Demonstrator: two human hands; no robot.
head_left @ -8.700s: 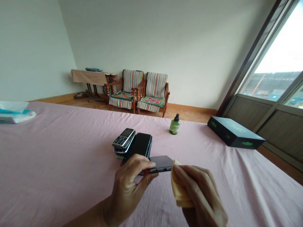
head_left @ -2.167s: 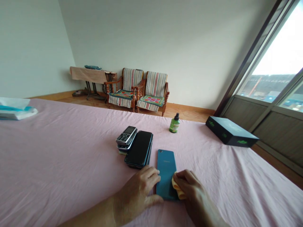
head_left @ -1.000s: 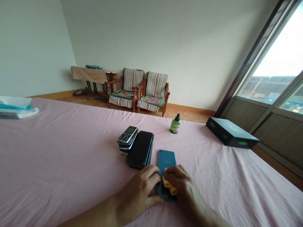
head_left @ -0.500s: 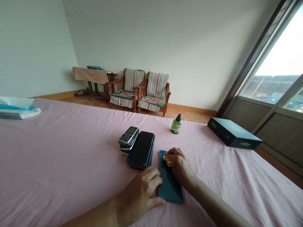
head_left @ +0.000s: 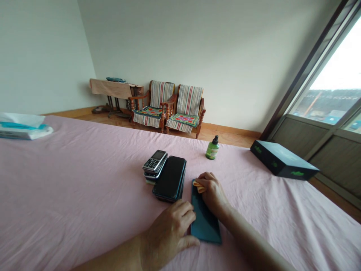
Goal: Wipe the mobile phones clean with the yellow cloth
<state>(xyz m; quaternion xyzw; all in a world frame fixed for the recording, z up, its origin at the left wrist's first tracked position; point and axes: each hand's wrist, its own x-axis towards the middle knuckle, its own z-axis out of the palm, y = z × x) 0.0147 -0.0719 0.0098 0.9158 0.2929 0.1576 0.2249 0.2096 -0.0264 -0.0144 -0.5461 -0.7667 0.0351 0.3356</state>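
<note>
A blue phone (head_left: 206, 224) lies back up on the pink sheet. My right hand (head_left: 211, 190) is closed on a folded yellow cloth (head_left: 199, 186), pressed against the phone's far end. Along the phone's left edge rests my left hand (head_left: 176, 222), its fingers apart and touching the side, with nothing held. Just beyond it is a stack of dark smartphones (head_left: 170, 177), the top one screen up. Against that stack's left side stands a pile of smaller keypad phones (head_left: 154, 162).
A green bottle with a black top (head_left: 212, 148) stands beyond the phones. At the right is a black box (head_left: 283, 159), at the far left a tissue pack (head_left: 25, 130). Two chairs (head_left: 184, 103) and a covered table (head_left: 111, 88) stand by the wall.
My right hand and the yellow cloth have shifted slightly toward the phone's far left corner, now covering the camera spot. The whole view has moved a little.
</note>
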